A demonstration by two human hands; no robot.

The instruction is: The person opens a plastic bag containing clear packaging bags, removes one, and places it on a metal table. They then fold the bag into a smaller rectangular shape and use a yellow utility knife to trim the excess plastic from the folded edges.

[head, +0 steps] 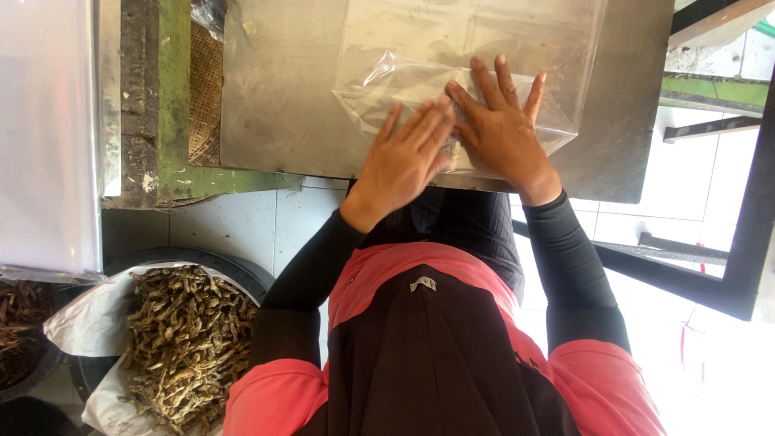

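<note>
Bag: a clear plastic bag (pixel 452 48) lies flat on the metal table (pixel 274 97), its long axis running away from the person toward the far edge of the table; the near end sits close to the table's front edge, under the hands.
Left hand (pixel 408 157): open, fingers together and stretched out, palm down on the bag's near part, fingertips pointing up and to the right.
Right hand (pixel 500 125): open, fingers spread, pressed flat on the plastic just beside the left (their fingertips meet or overlap).
Sleeves: black, over a red and dark garment.
Floor, left: a black tub (pixel 242 274) lined with white plastic holds a heap of small dried fish (pixel 190 339).
Table frame: green-painted, worn (pixel 173 97).
</note>
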